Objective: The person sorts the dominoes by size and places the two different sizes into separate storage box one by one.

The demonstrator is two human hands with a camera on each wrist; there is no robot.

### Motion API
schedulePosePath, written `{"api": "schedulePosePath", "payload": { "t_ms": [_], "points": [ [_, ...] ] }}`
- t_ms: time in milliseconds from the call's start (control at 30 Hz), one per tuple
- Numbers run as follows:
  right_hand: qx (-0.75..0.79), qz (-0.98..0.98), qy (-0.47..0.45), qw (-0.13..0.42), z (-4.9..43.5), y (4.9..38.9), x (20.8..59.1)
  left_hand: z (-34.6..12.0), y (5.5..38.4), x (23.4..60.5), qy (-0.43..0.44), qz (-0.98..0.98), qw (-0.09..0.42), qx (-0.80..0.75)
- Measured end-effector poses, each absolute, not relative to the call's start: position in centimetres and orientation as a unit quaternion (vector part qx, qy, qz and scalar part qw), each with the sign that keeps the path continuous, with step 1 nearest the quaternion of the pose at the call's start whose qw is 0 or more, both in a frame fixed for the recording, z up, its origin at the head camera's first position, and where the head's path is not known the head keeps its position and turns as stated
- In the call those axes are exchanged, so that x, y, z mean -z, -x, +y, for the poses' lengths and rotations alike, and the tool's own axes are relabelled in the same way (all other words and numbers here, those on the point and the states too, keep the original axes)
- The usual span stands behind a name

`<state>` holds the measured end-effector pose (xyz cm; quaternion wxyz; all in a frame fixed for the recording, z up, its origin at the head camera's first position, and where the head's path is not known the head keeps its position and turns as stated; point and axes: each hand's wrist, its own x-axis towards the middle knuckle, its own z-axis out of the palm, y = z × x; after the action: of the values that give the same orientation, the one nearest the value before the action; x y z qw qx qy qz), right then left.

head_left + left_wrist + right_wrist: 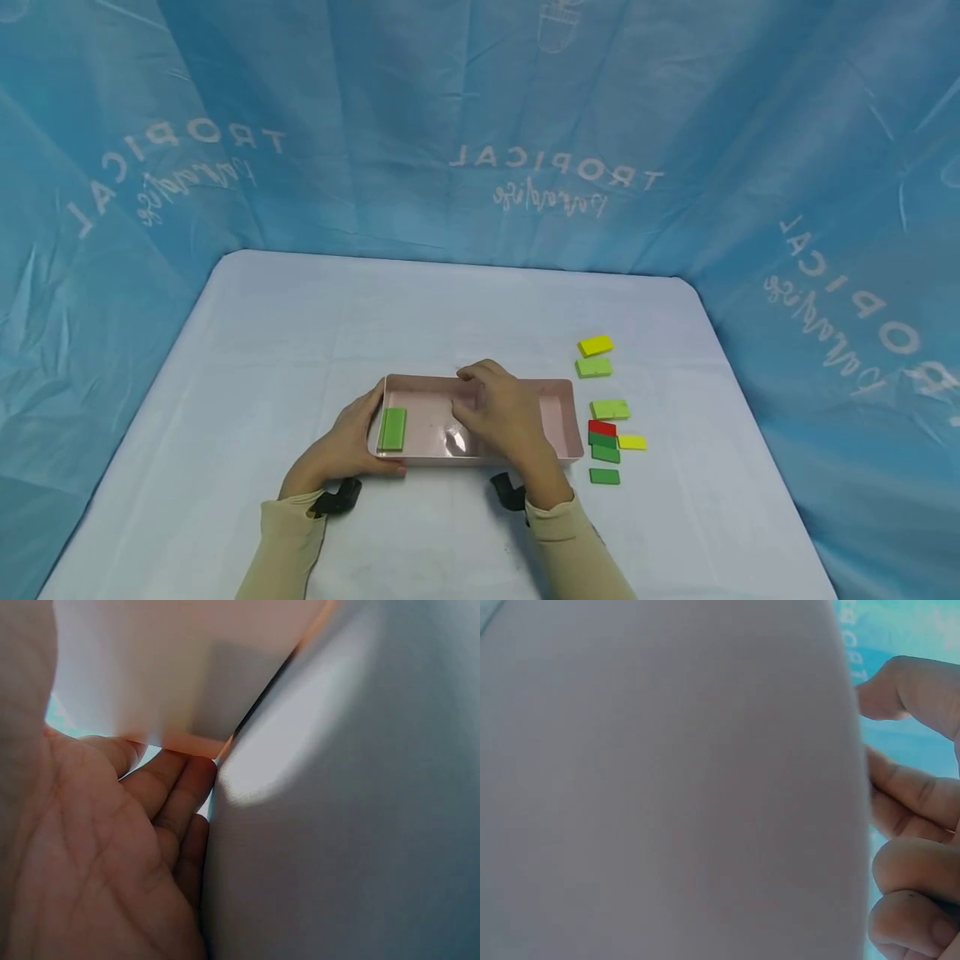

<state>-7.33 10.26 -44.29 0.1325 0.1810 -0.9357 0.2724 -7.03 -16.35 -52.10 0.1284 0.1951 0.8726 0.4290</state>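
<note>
A pale pink, shallow rectangular box (480,461) lies in front of me in the head view. My left hand (341,442) grips its left end, thumb and fingers spread around the corner. In the left wrist view, the fingers (176,791) press against the box's underside or wall (127,667). A light green block (393,429) lies inside at the left end. Over the box's right half hovers my right hand (506,412), thumb and index finger apart, nothing visible between them. The right wrist view shows loosely bent fingers (915,866) partly hidden behind the box wall (675,780).
Right of the box lie a yellow block (596,346), light green blocks (594,367) (610,409), a red block (602,427), dark green blocks (605,454) (604,476) and another yellow block (632,442). A blue printed curtain (420,100) surrounds the white table (300,325).
</note>
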Motion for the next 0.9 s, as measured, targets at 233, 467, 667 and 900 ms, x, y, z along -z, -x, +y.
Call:
{"api": "schedulePosePath", "payload": {
  "t_ms": [233,467,667,900],
  "points": [
    [-0.274,-0.946,-0.114,0.131,12.3,6.5,44.6,-16.3,6.8,52.2,-0.197,0.874,0.128,-0.426],
    [-0.272,-0.950,-0.040,0.146,15.3,6.2,44.5,-16.2,6.8,52.3,-0.194,0.878,0.122,-0.419],
    [-0.281,-0.946,0.003,0.164,17.9,6.1,44.9,-16.2,6.8,52.4,-0.194,0.878,0.125,-0.420],
    [-0.266,-0.951,0.069,0.141,20.4,5.7,45.3,-16.2,6.9,52.4,-0.200,0.879,0.123,-0.416]
  ]
}}
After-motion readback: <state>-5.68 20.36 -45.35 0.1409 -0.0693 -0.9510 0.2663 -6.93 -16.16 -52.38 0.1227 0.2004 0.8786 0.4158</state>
